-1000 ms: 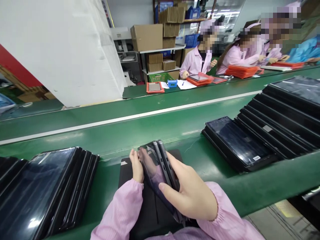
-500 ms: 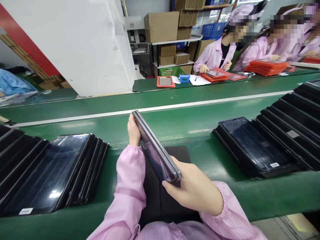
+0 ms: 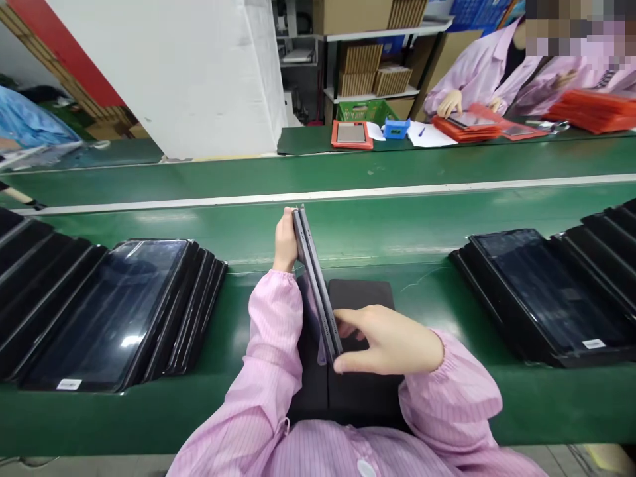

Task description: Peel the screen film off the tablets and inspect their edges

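Two thin grey tablets [image 3: 318,288] stand on edge, face to face, in front of me, with a narrow gap between them. My left hand [image 3: 285,242] is closed round their far end. At the near end my right hand [image 3: 385,339] grips the right side with thumb and fingers; some fingertips are hidden behind the palm. A loose clear film [image 3: 318,344] shows at the left tablet's lower face. Beneath them a black folding cover [image 3: 362,295] lies spread flat on the green bench [image 3: 258,318], partly hidden by my arms.
Overlapping tablets in black covers [image 3: 114,311] lie at the left, and more covered tablets [image 3: 551,285] lie at the right. Across the white strip [image 3: 348,194], a co-worker's hand [image 3: 450,103] rests by red sleeves [image 3: 464,129]. A blue box [image 3: 396,128] stands nearby.
The tablets have turned more upright and now point more straight away from me. My right hand has shifted slightly at their near end. The view has tipped downward.
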`<state>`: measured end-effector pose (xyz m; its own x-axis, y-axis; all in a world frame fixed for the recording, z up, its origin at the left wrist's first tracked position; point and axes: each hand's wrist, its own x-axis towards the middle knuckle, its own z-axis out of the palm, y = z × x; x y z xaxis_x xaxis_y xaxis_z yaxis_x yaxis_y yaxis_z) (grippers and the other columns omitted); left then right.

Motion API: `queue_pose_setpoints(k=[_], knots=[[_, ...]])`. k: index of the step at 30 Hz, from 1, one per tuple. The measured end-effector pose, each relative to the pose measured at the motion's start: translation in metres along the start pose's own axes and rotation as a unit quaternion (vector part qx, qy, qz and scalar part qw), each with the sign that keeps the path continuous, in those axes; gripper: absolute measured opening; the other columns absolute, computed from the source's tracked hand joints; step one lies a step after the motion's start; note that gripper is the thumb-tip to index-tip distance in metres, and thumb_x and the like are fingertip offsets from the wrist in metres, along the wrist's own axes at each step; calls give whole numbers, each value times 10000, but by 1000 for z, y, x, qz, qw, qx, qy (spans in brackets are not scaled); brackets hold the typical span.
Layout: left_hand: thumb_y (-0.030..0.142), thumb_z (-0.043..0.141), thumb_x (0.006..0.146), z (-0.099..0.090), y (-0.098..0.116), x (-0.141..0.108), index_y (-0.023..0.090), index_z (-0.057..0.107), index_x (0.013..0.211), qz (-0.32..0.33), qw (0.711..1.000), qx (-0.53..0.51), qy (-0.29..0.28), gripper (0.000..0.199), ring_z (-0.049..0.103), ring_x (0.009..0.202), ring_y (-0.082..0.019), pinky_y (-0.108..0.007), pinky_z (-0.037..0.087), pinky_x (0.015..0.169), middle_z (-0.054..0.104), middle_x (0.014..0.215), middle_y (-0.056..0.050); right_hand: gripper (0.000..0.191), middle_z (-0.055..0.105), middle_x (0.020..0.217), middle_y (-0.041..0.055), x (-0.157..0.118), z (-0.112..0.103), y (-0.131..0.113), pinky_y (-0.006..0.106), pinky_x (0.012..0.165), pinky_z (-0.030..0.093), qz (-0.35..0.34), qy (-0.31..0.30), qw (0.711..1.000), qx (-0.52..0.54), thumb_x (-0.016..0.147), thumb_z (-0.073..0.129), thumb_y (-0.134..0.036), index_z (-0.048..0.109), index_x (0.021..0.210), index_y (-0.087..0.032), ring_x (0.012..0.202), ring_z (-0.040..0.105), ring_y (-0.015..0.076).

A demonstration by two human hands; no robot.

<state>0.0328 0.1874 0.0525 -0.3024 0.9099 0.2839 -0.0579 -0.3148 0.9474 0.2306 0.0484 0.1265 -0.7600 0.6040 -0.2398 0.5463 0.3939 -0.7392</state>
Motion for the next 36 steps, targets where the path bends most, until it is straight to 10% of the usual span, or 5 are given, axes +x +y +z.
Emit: queue_pose_setpoints(k=[7, 16, 36], knots=[[763, 365, 874, 4, 7, -3, 216, 554, 710, 4, 1000, -14, -21, 602, 432, 581, -152, -296, 363, 605, 477, 651, -5, 324, 698, 721, 17, 4, -7, 7, 288, 580, 406, -31, 8, 999, -12, 1027, 427, -377, 658, 1043, -150, 627, 625, 165], [754, 380, 881, 6, 1, -2, 209, 554, 667, -1, 1000, -5, -12, 610, 418, 560, -146, -303, 375, 598, 443, 614, 1, 338, 744, 993, 73, 1, -11, 15, 325, 736, 458, -36, 2, 999, -36, 1049, 335, -319, 630, 1127, -171, 846, 683, 217], [727, 377, 900, 9, -2, 0, 214, 582, 682, 1, 1000, -11, -11, 594, 449, 572, -141, -287, 382, 589, 498, 630, 1, 279, 716, 867, 33, 4, -9, 13, 281, 682, 411, -31, -2, 999, -9, 1039, 348, -266, 611, 1027, -172, 751, 643, 169]])
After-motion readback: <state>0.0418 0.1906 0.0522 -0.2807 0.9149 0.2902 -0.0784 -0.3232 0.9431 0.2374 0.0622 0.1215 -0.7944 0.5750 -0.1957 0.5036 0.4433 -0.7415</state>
